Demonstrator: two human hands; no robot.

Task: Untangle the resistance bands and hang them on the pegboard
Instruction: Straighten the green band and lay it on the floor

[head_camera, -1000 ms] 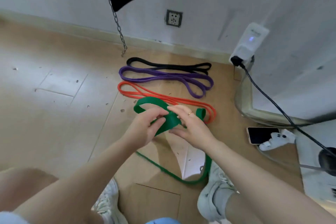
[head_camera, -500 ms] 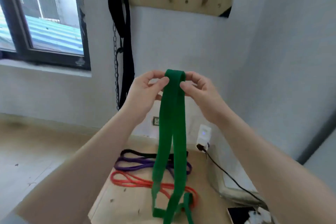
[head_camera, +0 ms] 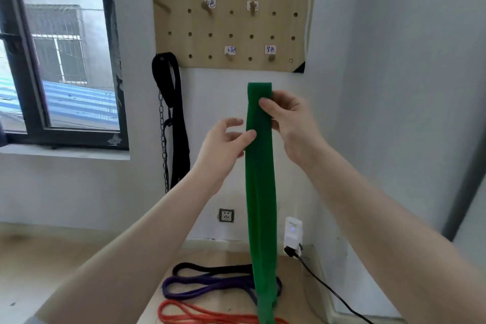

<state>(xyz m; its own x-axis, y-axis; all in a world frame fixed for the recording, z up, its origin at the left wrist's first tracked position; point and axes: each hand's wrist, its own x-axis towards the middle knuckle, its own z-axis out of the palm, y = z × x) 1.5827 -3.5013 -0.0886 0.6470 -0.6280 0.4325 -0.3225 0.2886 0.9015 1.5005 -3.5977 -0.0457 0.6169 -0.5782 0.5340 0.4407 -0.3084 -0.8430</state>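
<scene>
Item: wide green rubber resistance band [head_camera: 260, 192], hanging below the wooden pegboard [head_camera: 284, 26]; your right hand [head_camera: 292, 121] pinches its top, your left hand [head_camera: 223, 147] pinches its edge.

A pegboard [head_camera: 231, 23] hangs on the wall, right of a window [head_camera: 60, 60]. Below it, both hands hold a band [head_camera: 260, 192] upright, right hand [head_camera: 292, 123] above left hand [head_camera: 223, 144]. Three bands [head_camera: 210, 289] lie on the floor beneath.

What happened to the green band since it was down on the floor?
Both hands lifted the green band off the floor toward the pegboard. The right hand pinches its top; the left hand slid lower. The black band, purple band and orange band stayed put.
</scene>
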